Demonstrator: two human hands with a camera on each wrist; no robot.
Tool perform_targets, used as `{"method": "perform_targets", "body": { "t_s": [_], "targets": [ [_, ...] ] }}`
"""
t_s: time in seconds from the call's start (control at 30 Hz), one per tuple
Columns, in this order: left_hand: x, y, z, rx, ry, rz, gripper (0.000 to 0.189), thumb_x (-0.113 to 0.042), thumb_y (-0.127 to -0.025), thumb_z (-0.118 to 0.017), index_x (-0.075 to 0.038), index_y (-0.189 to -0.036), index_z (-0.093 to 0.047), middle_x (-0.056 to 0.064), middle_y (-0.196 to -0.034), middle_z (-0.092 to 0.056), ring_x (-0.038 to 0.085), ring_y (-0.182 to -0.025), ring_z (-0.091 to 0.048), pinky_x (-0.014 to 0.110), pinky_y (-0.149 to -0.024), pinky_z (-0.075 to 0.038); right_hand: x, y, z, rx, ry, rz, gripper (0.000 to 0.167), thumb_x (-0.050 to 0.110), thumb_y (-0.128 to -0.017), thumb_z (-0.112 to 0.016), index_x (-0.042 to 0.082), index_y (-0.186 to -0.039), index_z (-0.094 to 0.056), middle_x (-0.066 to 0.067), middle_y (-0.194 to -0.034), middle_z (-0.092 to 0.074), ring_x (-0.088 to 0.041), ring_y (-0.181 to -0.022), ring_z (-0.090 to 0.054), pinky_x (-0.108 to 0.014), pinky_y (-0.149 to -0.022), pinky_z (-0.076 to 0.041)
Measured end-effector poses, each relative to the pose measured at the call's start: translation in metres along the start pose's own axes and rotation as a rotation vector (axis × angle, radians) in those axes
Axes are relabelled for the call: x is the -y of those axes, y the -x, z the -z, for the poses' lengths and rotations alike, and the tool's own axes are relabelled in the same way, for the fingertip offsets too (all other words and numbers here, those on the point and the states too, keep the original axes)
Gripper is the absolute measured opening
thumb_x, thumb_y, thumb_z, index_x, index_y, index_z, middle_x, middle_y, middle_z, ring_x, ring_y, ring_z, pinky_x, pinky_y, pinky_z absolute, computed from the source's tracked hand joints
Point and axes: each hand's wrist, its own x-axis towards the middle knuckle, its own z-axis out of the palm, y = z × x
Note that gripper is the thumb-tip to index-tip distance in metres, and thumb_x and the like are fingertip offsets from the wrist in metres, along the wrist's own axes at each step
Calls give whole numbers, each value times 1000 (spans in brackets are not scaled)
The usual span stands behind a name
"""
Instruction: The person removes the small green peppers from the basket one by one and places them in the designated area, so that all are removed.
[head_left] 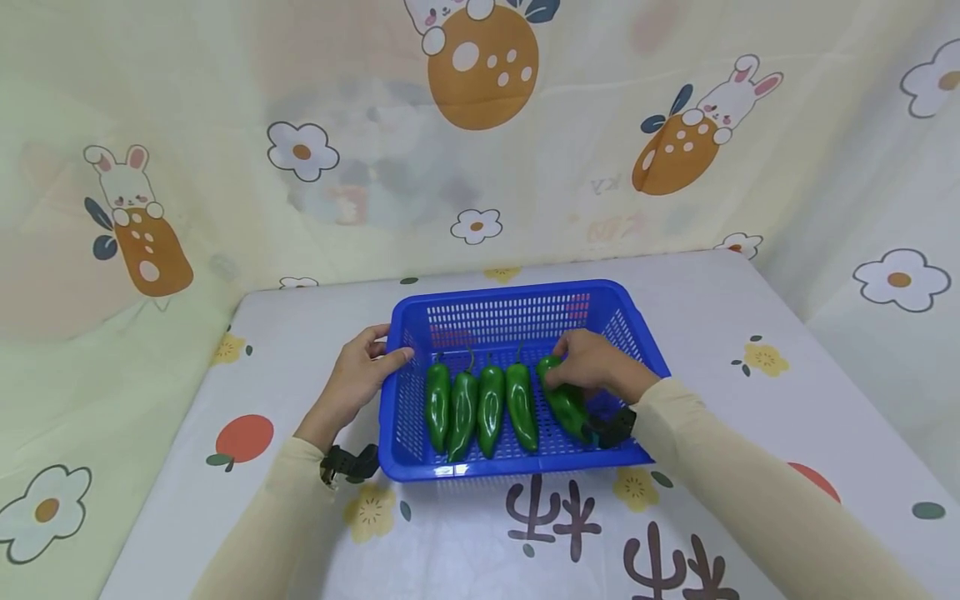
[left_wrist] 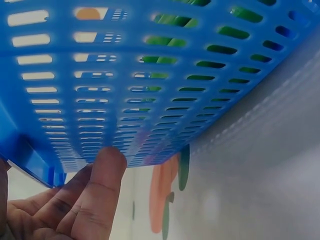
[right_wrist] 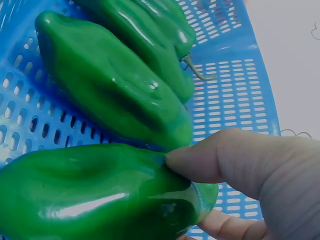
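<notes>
A blue plastic basket point(head_left: 510, 471) with slotted walls sits on the table, holding several glossy green peppers point(head_left: 491, 408) side by side. My left hand point(head_left: 358, 371) grips the basket's left rim, thumb over the top. In the left wrist view, the fingers point(left_wrist: 102, 195) lie against the outside of its slotted wall. Inside the basket's right part, my right hand point(head_left: 592, 362) pinches the stem end of another green pepper point(head_left: 567, 412). The right wrist view has the thumb point(right_wrist: 200, 160) on top of this pepper point(right_wrist: 85, 195), with other fingers partly hidden beneath.
A patterned cloth point(head_left: 750, 467) with fruit, flowers and dark lettering covers the table. Behind it hangs a curtain point(head_left: 390, 183) printed with rabbits and flowers, which also runs along both sides. Dark straps point(head_left: 348, 461) circle both wrists.
</notes>
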Motion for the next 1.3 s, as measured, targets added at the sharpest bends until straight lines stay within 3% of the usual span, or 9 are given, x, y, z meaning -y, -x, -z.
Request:
{"method": "perform_targets", "body": {
  "t_s": [0.3,0.73,1.0,1.3],
  "targets": [
    [4,1,1,-14,-2,9,60,-34,-105,-62,-4,-154,-44,23,-132,-66,37,-114,-71,48,-92,-60,3,9,15,-3,-66,7,49,13,-87,-75,-8,-126,-55,-24,-116,-66,-27,-87,-74,-38,-71,-65],
    [0,6,0,6,25,17,53,-25,-103,-66,0,-146,-51,23,-125,-70,33,-107,-73,44,-91,-62,-8,24,43,-34,-153,43,58,15,-91,-74,-11,-136,-49,-30,-123,-62,-30,-93,-75,-40,-75,-65],
    [-1,3,0,15,51,39,49,-25,-101,-68,3,-139,-55,22,-120,-72,27,-99,-75,37,-84,-64,-18,31,60,-53,-158,68,61,19,-93,-74,-11,-139,-47,-27,-119,-65,-26,-92,-73,-40,-76,-65],
    [-2,5,2,25,46,39,47,-24,-102,-67,4,-138,-55,23,-121,-71,26,-99,-75,36,-86,-63,-23,43,84,-106,-147,51,64,23,-95,-73,-7,-143,-45,-26,-119,-63,-24,-88,-73,-42,-80,-65]
  ]
}}
